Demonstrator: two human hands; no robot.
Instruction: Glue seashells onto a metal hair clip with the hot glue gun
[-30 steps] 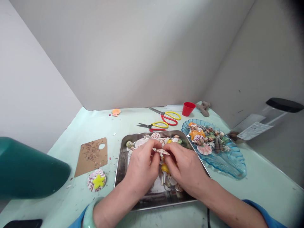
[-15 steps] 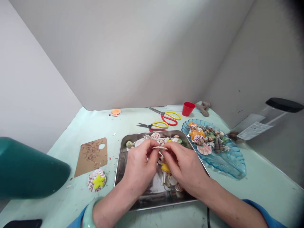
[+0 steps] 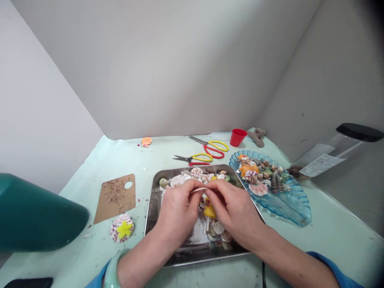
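A: Head view: specify the state of each hand.
B: The left hand [image 3: 178, 210] is closed in a pinch, thumb and fingers gripping one end of a thin, pale shell [image 3: 199, 189]. The right hand [image 3: 235, 206] is likewise pinched closed at the opposite end.
A: Specify the shell's location.
B: Between the fingertips, edge toward the camera, above the metal tray [image 3: 154, 216] of loose shells.
A: List adjacent items.
B: Right of the tray: blue dish [image 3: 295, 206], bearing shells. Left: brown card [image 3: 112, 200]. Beyond: two pairs of scissors [image 3: 189, 159], red cup [image 3: 238, 138].
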